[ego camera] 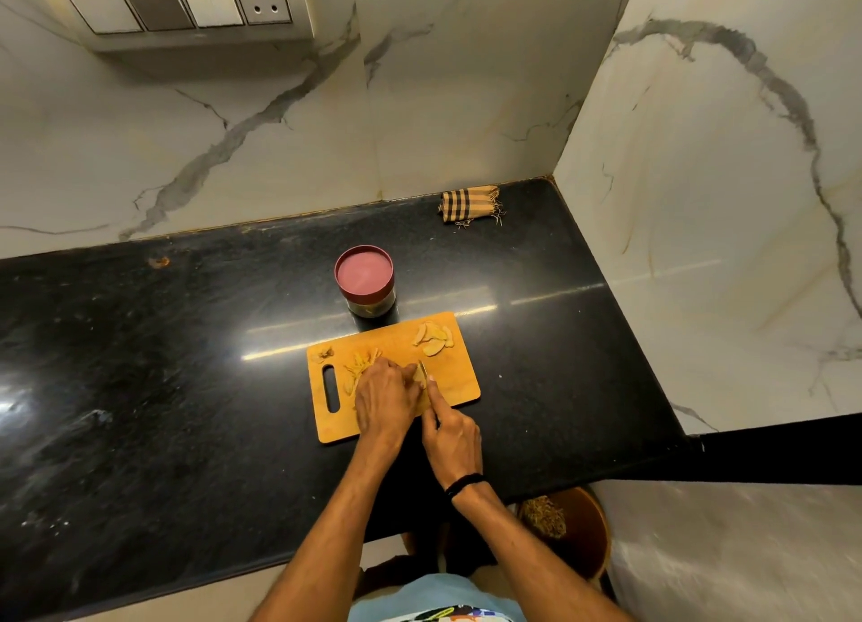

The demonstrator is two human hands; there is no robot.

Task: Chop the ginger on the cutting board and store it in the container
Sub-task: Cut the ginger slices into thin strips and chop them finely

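An orange cutting board (462,379) lies on the black counter. Ginger slices (434,337) sit at its far right corner, and thin ginger strips (357,365) lie near its handle slot. My left hand (385,397) holds down a piece of ginger (420,376) at the board's middle, fingers curled over it. My right hand (450,435) grips a knife (423,370), index finger along the spine, the blade standing on the ginger right beside my left fingertips. Just behind the board stands a glass container (366,278) with its maroon lid on.
A folded checked cloth (470,204) lies at the counter's back right corner. Marble walls close in the back and right side. A brown bin (576,526) stands on the floor below the counter's front edge. A switch panel (182,3) hangs on the wall.
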